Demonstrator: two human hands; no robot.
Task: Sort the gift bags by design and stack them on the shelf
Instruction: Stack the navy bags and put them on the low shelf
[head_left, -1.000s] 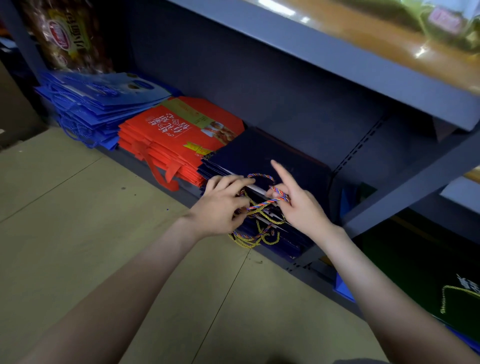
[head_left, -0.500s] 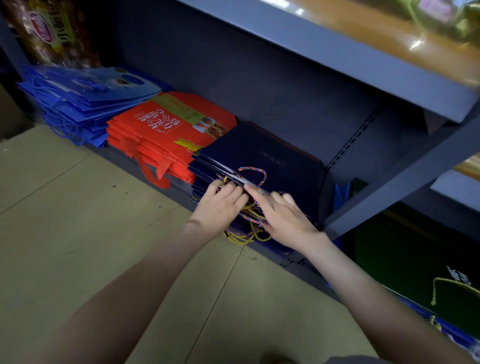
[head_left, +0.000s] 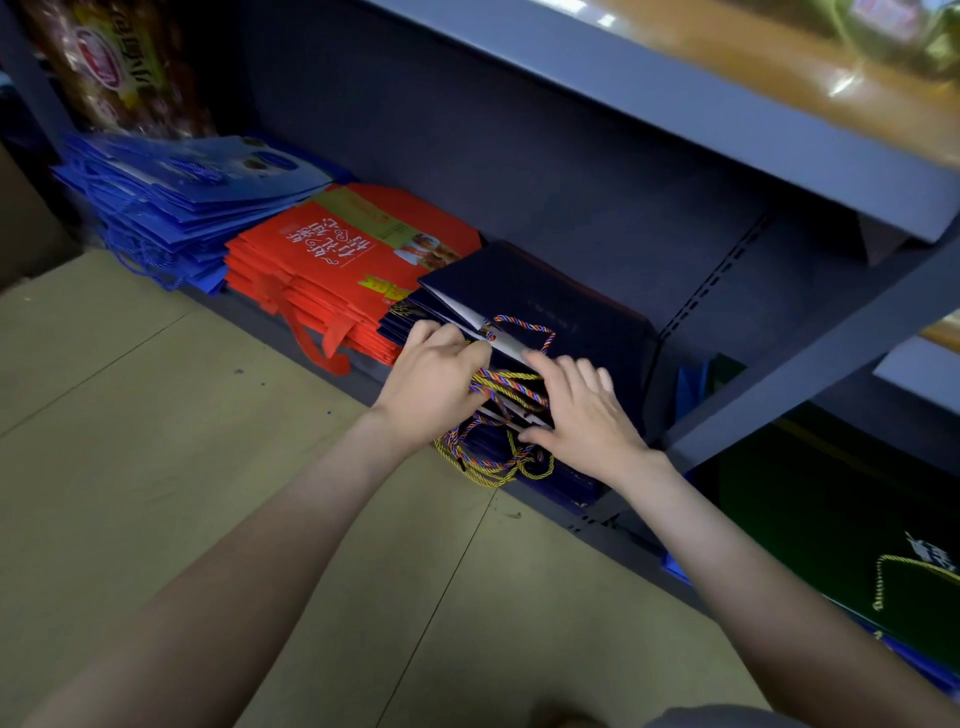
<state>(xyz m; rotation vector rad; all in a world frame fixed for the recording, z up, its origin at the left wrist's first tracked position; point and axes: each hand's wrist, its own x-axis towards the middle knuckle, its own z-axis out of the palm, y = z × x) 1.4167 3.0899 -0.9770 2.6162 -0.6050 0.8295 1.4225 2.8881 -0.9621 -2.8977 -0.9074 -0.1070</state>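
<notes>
— Right under the hands, what lies there?

— A tangle of cord handles (head_left: 493, 462), yellow and multicoloured, spilling over the front edge of the shelf (head_left: 519, 171). The left hand (head_left: 431, 384) has its fingers curled round the cords at the mouths of the navy bags (head_left: 566, 312). The right hand (head_left: 582, 415) lies flat with its fingers spread, pressing on the same pile.

— What could go wrong?

— The loops look knotted together, so I judge that a tug on one could drag a neighbouring bag out. The top bag gapes at its left end and could slide askew.

— And beyond the hands?

— Left of the left hand, just beside the navy pile, sits a red stack (head_left: 332, 260). Further left again is a blue stack (head_left: 182, 192). Right of the right hand, past the shelf's upright, lies a green bag (head_left: 831, 519).

— The count?

— Two hands. Three piles on the shelf, one per design: one navy, one red, one blue. One green bag lies apart. The bags within each pile are too thin to count.
</notes>
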